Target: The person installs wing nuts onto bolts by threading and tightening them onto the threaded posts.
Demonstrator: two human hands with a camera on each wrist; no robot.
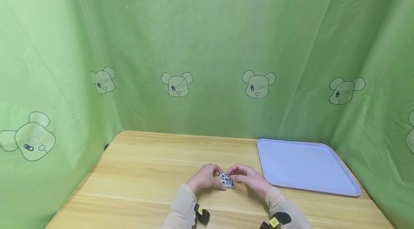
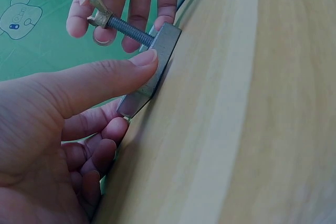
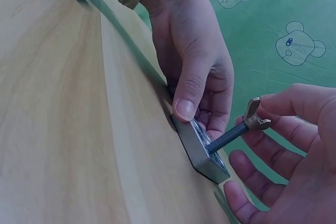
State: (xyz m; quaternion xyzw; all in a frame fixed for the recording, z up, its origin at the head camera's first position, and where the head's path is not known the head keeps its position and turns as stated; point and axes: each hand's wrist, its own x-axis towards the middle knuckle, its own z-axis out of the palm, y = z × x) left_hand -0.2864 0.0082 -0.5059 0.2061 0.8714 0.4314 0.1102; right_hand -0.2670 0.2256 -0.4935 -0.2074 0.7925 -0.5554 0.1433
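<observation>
Gripping: left hand (image 1: 205,178) clamped on metal block (image 3: 197,153), right hand (image 1: 250,178) pinching its wing screw (image 2: 126,28).

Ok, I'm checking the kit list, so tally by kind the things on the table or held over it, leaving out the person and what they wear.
Rectangular pale blue tray: 1
Small grey metal block: 1
Grey threaded metal screw with brass-coloured wings, counted as one piece: 1
Total: 3
</observation>
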